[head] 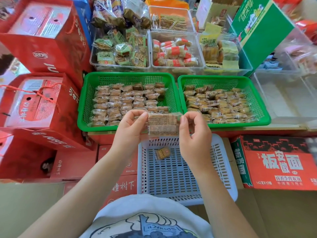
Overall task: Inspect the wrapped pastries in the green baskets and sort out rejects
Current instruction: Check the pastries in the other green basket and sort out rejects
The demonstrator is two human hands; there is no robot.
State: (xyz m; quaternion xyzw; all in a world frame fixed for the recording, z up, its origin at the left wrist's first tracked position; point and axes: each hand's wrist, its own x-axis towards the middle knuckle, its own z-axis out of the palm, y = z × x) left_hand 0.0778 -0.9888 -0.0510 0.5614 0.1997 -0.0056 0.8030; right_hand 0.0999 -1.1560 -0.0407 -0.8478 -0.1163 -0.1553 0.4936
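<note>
Two green baskets stand side by side, the left green basket [85,100] and the right green basket [255,98], each filled with several clear-wrapped brown pastries. I hold one wrapped pastry [163,124] up in front of them, label side toward me. My left hand [132,127] pinches its left edge and my right hand [193,133] pinches its right edge. Below my hands sits a white slotted basket [173,176] with a single wrapped pastry [162,153] lying in it.
Clear tubs [197,64] of other wrapped snacks line up behind the green baskets. Red gift boxes [42,100] stack at the left. A red noodle carton [277,162] sits at the right, with a green carton [260,28] at the back right and clear tubs beside it.
</note>
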